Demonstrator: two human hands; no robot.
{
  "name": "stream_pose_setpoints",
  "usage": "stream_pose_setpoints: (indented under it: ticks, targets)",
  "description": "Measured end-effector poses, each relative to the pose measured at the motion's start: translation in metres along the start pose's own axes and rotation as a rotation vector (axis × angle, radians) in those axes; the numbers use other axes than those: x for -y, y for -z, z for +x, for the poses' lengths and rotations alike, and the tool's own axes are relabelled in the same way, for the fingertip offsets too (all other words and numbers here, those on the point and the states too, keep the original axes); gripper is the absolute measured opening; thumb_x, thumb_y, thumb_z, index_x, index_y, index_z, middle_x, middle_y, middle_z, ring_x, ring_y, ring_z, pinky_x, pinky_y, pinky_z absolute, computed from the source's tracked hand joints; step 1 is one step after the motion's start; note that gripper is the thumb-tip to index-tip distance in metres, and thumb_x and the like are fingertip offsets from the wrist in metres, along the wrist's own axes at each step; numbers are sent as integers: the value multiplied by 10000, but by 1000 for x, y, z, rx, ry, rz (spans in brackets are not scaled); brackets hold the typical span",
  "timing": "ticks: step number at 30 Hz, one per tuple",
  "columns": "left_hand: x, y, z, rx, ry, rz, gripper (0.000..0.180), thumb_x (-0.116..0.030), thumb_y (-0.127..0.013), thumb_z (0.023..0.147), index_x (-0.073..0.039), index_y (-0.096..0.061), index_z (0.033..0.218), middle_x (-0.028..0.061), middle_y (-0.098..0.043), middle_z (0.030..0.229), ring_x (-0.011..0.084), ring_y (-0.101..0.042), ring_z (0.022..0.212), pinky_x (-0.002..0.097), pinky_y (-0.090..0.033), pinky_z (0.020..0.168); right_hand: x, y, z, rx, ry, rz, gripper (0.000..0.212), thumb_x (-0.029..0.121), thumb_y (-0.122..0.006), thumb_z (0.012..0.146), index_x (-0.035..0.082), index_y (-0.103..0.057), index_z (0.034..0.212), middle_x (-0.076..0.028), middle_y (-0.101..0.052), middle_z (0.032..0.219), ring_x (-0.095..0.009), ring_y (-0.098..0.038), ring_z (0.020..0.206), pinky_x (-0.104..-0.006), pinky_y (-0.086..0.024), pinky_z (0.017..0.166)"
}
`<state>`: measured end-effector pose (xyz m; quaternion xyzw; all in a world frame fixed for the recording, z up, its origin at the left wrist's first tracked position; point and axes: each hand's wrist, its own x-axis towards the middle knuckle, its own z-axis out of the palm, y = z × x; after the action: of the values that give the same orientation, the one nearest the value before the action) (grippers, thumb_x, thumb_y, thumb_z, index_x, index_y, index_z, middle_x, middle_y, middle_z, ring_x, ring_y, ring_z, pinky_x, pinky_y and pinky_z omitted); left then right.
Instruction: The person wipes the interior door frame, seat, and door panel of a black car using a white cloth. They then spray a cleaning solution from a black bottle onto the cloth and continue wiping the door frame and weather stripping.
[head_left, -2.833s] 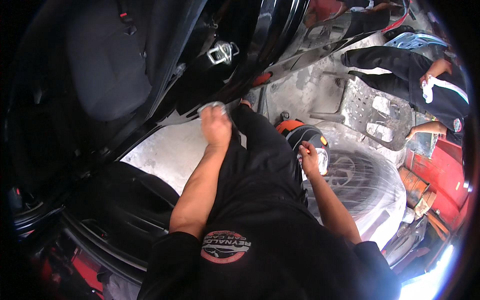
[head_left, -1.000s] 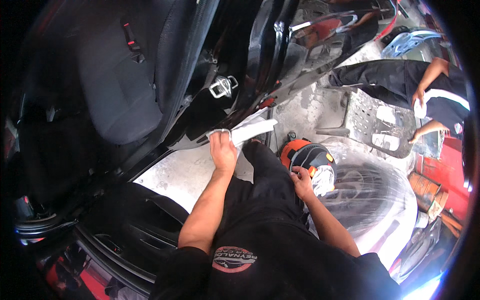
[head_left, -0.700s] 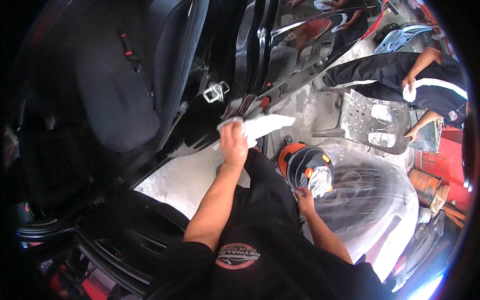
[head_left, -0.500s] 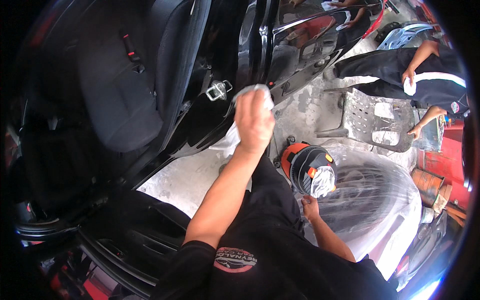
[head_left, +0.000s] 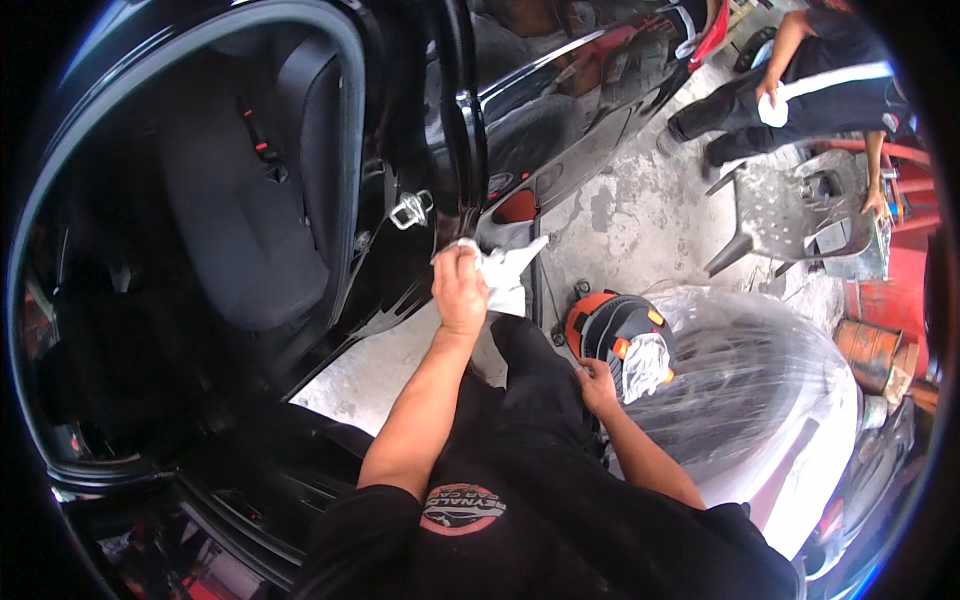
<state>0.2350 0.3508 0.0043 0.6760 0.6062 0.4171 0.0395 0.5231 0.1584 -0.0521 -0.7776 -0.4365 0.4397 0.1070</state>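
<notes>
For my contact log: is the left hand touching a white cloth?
Touching: the head view shows the left hand gripping the white cloth, which spreads rightward.

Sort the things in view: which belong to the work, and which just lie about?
In the work:
white cloth, in the left hand
black car, beside these

Seemingly lying about:
orange-black canister, bundled cloth on top
plastic-covered object
grey chair
rusty drum

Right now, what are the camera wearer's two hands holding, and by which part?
Left hand: the cloth, by a bunched part, the rest loose. Right hand: can't tell.
</notes>
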Motion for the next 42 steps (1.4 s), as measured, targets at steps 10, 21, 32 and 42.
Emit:
stream_pose_setpoints:
  ticks: [10,21,32,42]
  targets:
    - [-42,21,68,-44,71,-44,341,85,-605,711,27,-602,1047,182,-596,978,380,-582,878,464,-480,787,-63,11,0,-3,-103,-233,329,295,-639,880,56,-683,1103,-231,-629,1146,-376,-586,1109,-416,-455,972]
    - [-63,25,117,-149,11,-63,246,82,-624,760,35,-602,1001,203,-593,929,393,-593,828,455,-497,732,-8,10,69,61,66,-131,366,285,-647,874,31,-655,1138,-207,-588,1172,-357,-602,1082,-403,-469,973]
    - [-73,21,155,-238,13,39,224,64,-605,841,77,-617,1064,230,-624,995,406,-612,886,453,-513,788,29,60,136,56,104,-181,338,280,-641,866,55,-668,1116,-232,-588,1158,-388,-582,1097,-429,-457,984]
    - [-86,35,264,-509,-208,152,261,-88,-549,914,75,-596,1113,244,-604,1103,405,-577,1020,477,-443,940,21,71,89,-113,-6,-98,369,287,-647,861,75,-663,1163,-218,-583,1209,-382,-535,1178,-439,-428,1033]
